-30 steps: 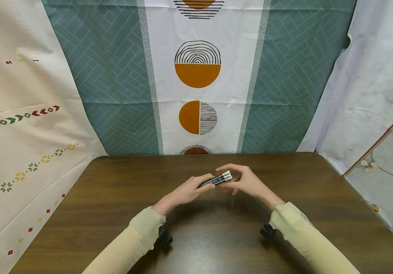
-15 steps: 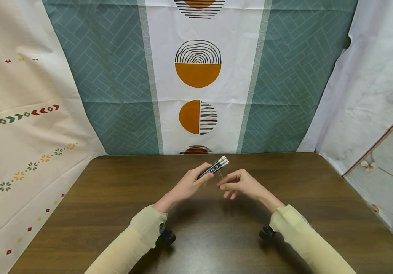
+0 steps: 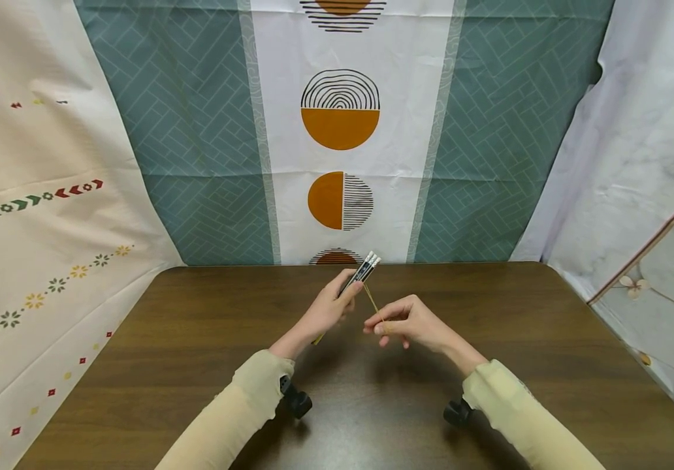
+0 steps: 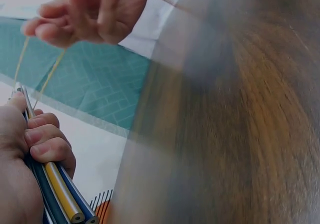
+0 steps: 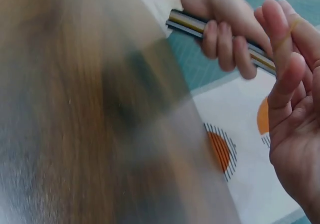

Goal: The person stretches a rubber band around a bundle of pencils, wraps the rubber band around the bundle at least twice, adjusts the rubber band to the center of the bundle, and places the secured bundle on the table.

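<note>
While the left hand [image 3: 328, 310] is wrapped round a slim bundle of dark, striped pencils [image 3: 364, 271] in the head view, the right hand [image 3: 404, 320] has hold of a thin, yellowish elastic band [image 3: 372, 301]. The bundle slants above the brown wood-grain surface [image 3: 166, 365], its pale, patterned ends pointing up and to the right; a yellow tip shows below the left hand. From just beside the left thumb, the band runs down to the right hand's thumb and fingers, which are drawn close together in a light grip. Both arms wear pale yellow sleeves [image 3: 243, 398], with a small black wrist device [image 3: 298, 399] under each cuff. Behind the surface hangs a teal-and-white cloth with orange half-circles [image 3: 339, 127].

Seen from the left wrist, that hand's grip is closed, its fingers curled over the pencils; one yellow barrel and several dark ones edged in silver jut out below. Two strands of the band stretch from the top of the bundle to the right fingertips above.

In the right wrist view, the band crosses the right hand's bent, bunched fingers, while the left hand grips the bundle just beyond, its pencils striped dark, silver and yellow.
</note>
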The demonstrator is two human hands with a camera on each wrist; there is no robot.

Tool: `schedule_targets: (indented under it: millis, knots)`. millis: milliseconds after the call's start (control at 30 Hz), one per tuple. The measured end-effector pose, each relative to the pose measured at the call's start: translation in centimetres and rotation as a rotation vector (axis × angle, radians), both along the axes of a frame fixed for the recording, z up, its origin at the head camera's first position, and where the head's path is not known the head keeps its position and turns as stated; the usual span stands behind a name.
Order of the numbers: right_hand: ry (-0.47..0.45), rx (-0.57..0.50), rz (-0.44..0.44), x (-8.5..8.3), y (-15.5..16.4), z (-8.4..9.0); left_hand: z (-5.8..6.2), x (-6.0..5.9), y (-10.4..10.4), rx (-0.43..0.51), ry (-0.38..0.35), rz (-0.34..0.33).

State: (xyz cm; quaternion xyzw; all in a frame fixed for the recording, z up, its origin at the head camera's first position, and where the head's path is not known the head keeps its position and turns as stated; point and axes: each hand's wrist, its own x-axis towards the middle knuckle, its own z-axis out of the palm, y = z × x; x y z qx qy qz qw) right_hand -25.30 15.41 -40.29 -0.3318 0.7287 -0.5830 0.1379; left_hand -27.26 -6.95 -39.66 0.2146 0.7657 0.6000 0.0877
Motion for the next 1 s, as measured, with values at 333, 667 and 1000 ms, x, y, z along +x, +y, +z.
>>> schedule_targets:
  millis: [333,667,1000]
  knots:
    - [-0.027,-0.349,-0.094,1.6,-1.8,0.9,-0.5,-0.1,0.2,0.039,-0.105,-0.011]
    - [0.276,-0.358,-0.412,2.8,-3.5,0.9,-1.1,0.2,0.5,-0.003,-0.165,-0.001]
    - [0.366,-0.228,-0.767,4.2,-4.5,2.0,-0.8,1.0,1.4,0.075,-0.038,0.134]
